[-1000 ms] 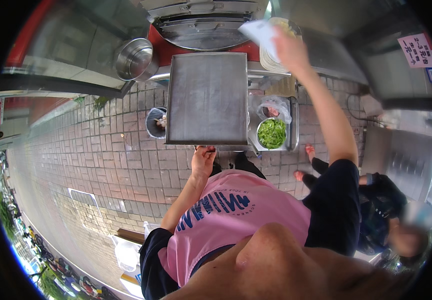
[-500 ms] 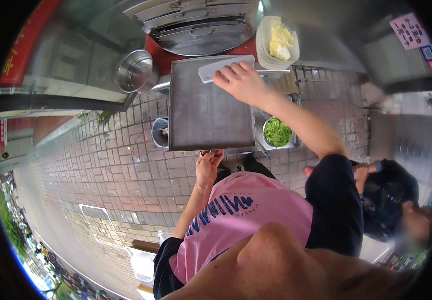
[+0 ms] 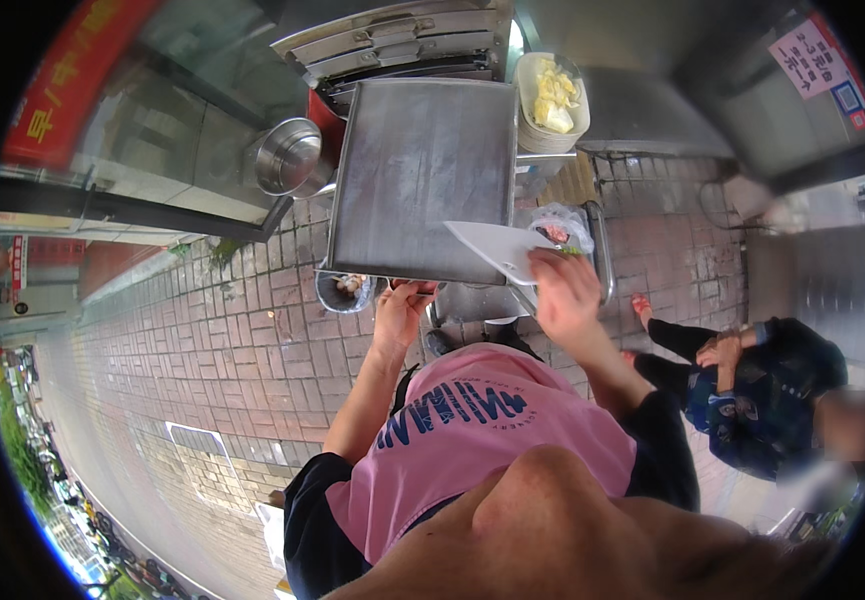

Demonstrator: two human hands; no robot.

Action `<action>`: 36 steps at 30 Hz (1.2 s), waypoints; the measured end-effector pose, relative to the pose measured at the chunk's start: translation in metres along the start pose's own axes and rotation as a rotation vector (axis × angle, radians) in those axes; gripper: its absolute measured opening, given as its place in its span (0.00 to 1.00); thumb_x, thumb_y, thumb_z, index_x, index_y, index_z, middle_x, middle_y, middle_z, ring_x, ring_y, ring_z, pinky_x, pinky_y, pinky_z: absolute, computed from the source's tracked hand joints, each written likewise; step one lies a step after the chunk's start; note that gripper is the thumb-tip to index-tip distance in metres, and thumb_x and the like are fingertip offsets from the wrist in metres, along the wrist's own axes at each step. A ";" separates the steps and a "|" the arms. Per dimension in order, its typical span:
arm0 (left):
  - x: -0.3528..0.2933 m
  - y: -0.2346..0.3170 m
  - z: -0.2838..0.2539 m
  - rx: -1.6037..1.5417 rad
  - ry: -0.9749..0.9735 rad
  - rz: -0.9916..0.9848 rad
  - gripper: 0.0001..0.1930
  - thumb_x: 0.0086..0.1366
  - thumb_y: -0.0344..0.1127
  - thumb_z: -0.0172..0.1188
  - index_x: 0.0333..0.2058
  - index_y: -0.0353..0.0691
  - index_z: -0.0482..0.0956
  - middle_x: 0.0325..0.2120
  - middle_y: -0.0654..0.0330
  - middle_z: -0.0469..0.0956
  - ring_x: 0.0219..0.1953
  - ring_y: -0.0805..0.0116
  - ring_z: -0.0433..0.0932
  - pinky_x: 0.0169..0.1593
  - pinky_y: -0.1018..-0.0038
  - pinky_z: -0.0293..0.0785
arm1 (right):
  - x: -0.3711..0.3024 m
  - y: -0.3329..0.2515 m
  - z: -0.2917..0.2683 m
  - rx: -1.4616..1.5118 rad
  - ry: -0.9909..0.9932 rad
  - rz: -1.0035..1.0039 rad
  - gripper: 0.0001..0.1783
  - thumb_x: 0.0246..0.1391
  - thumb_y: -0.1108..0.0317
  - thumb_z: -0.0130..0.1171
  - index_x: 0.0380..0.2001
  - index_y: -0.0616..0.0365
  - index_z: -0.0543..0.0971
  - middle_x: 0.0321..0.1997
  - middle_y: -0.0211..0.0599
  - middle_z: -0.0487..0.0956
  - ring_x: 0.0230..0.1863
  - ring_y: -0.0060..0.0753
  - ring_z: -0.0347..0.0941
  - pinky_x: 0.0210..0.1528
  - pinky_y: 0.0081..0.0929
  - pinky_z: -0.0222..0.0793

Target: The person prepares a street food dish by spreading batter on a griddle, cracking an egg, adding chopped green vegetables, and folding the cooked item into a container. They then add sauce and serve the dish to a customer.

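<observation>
A flat rectangular metal tray (image 3: pixel 422 170) lies level in front of me, with thin, streaky whitish marks on its surface. At its near edge my left hand (image 3: pixel 402 315) is closed, fingers gripping the tray's edge or a handle there; the exact hold is hidden under the rim. My right hand (image 3: pixel 567 295) is closed round a white, blade-like scraper (image 3: pixel 497 248). The scraper is tilted over the tray's near right corner, its pointed end toward the middle. Whether it touches the tray, I cannot tell.
Behind the tray is a stack of metal drawers (image 3: pixel 392 45), with a steel pot (image 3: pixel 292 155) to its left. A container of yellow food (image 3: pixel 555 105) stands at right, above bagged reddish food (image 3: pixel 557 232). Below left is a lined bin (image 3: pixel 344 288); a person (image 3: pixel 767 395) sits at right.
My right hand brought the scraper from the tray's far edge to its near right corner. The tray shifted slightly away, covering red surface. My hand now hides most of the bowl of greens.
</observation>
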State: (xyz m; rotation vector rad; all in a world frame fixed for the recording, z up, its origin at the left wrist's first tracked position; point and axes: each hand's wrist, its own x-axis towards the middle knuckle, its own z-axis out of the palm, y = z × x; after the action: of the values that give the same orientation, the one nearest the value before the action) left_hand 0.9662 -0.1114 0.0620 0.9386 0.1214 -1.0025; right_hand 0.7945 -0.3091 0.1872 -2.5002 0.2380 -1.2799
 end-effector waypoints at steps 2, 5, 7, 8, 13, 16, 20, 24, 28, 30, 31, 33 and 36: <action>0.009 0.008 0.002 -0.002 -0.036 -0.016 0.09 0.58 0.23 0.46 0.37 0.36 0.73 0.33 0.58 0.77 0.37 0.65 0.77 0.44 0.66 0.76 | -0.015 -0.004 -0.020 -0.024 0.023 0.137 0.14 0.38 0.79 0.53 0.34 0.60 0.73 0.31 0.38 0.76 0.29 0.39 0.72 0.30 0.30 0.64; 0.027 0.015 -0.007 -0.034 -0.031 -0.021 0.10 0.58 0.23 0.46 0.38 0.36 0.72 0.34 0.58 0.76 0.38 0.65 0.76 0.45 0.65 0.76 | -0.022 -0.001 -0.033 -0.049 0.007 0.233 0.13 0.39 0.79 0.52 0.33 0.59 0.74 0.31 0.39 0.76 0.30 0.41 0.72 0.31 0.31 0.65; 0.041 0.016 -0.016 -0.071 -0.056 -0.008 0.09 0.59 0.25 0.46 0.38 0.36 0.72 0.35 0.58 0.76 0.40 0.64 0.76 0.46 0.65 0.75 | -0.022 -0.002 -0.040 -0.088 -0.014 0.202 0.12 0.39 0.78 0.53 0.32 0.59 0.74 0.33 0.39 0.76 0.32 0.42 0.72 0.31 0.31 0.65; 0.046 0.017 -0.012 -0.083 -0.053 0.004 0.09 0.59 0.25 0.46 0.38 0.36 0.72 0.35 0.57 0.76 0.39 0.64 0.76 0.46 0.65 0.75 | -0.020 -0.002 -0.045 -0.127 -0.025 0.159 0.12 0.39 0.77 0.53 0.32 0.58 0.74 0.35 0.40 0.76 0.34 0.42 0.73 0.31 0.31 0.65; 0.093 0.029 0.023 -0.047 -0.083 0.049 0.06 0.57 0.27 0.54 0.34 0.36 0.74 0.32 0.58 0.77 0.38 0.66 0.76 0.45 0.68 0.76 | -0.005 0.033 -0.047 -0.588 -0.170 -0.012 0.09 0.41 0.70 0.54 0.30 0.54 0.73 0.52 0.40 0.69 0.49 0.42 0.67 0.36 0.29 0.64; 0.143 0.055 0.052 -0.135 -0.188 0.078 0.08 0.56 0.27 0.51 0.35 0.32 0.73 0.33 0.52 0.78 0.37 0.59 0.77 0.50 0.59 0.72 | -0.013 0.076 -0.052 -0.732 -0.209 -0.044 0.07 0.42 0.67 0.53 0.28 0.51 0.71 0.52 0.39 0.68 0.50 0.38 0.67 0.38 0.28 0.61; 0.225 0.105 0.090 -0.210 0.014 0.092 0.17 0.58 0.32 0.42 0.42 0.25 0.68 0.44 0.43 0.71 0.49 0.47 0.68 0.58 0.47 0.56 | -0.027 0.099 -0.070 -0.823 -0.124 0.055 0.07 0.42 0.68 0.51 0.29 0.51 0.71 0.49 0.39 0.69 0.50 0.38 0.66 0.39 0.29 0.61; 0.267 0.141 0.138 -0.138 0.005 0.115 0.22 0.52 0.34 0.46 0.47 0.31 0.63 0.46 0.46 0.68 0.51 0.44 0.64 0.55 0.43 0.56 | -0.072 0.101 -0.068 -0.538 -0.164 0.375 0.12 0.37 0.75 0.51 0.30 0.53 0.73 0.45 0.41 0.70 0.46 0.44 0.66 0.44 0.37 0.63; 0.316 0.153 0.182 -0.034 -0.042 0.220 0.20 0.51 0.39 0.49 0.44 0.42 0.67 0.44 0.53 0.69 0.45 0.46 0.67 0.49 0.40 0.58 | -0.149 0.082 -0.048 -0.456 -0.214 0.558 0.08 0.40 0.76 0.50 0.28 0.58 0.74 0.37 0.43 0.72 0.41 0.47 0.69 0.41 0.37 0.66; 0.338 0.162 0.182 0.005 -0.049 0.306 0.15 0.51 0.32 0.45 0.40 0.45 0.71 0.36 0.58 0.73 0.41 0.55 0.71 0.47 0.44 0.63 | -0.165 0.070 -0.048 -0.352 -0.217 0.609 0.06 0.42 0.76 0.49 0.27 0.59 0.73 0.34 0.43 0.72 0.38 0.48 0.69 0.38 0.37 0.65; 0.349 0.181 0.162 0.002 0.059 0.323 0.14 0.52 0.30 0.47 0.39 0.45 0.72 0.34 0.60 0.74 0.38 0.57 0.73 0.42 0.49 0.68 | -0.171 0.065 -0.046 -0.282 -0.238 0.639 0.08 0.42 0.77 0.49 0.29 0.58 0.73 0.34 0.43 0.72 0.38 0.48 0.69 0.37 0.38 0.66; 0.345 0.168 0.173 0.076 0.227 0.255 0.12 0.53 0.30 0.49 0.38 0.43 0.72 0.33 0.59 0.74 0.36 0.58 0.73 0.38 0.53 0.70 | -0.183 0.065 -0.048 -0.233 -0.260 0.732 0.11 0.42 0.78 0.48 0.32 0.57 0.74 0.34 0.43 0.72 0.37 0.49 0.70 0.35 0.39 0.66; 0.300 0.148 0.190 0.226 0.393 0.142 0.10 0.53 0.30 0.54 0.36 0.41 0.72 0.31 0.58 0.74 0.32 0.62 0.74 0.32 0.61 0.72 | -0.186 0.063 -0.049 -0.106 -0.297 0.815 0.12 0.44 0.79 0.49 0.34 0.56 0.73 0.33 0.44 0.72 0.35 0.52 0.69 0.34 0.39 0.65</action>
State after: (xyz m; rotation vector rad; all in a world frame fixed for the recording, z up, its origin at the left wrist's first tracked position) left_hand 1.1890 -0.4191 0.1244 1.3275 0.2706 -0.7003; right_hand 0.6459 -0.3238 0.0509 -2.2225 1.1234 -0.5670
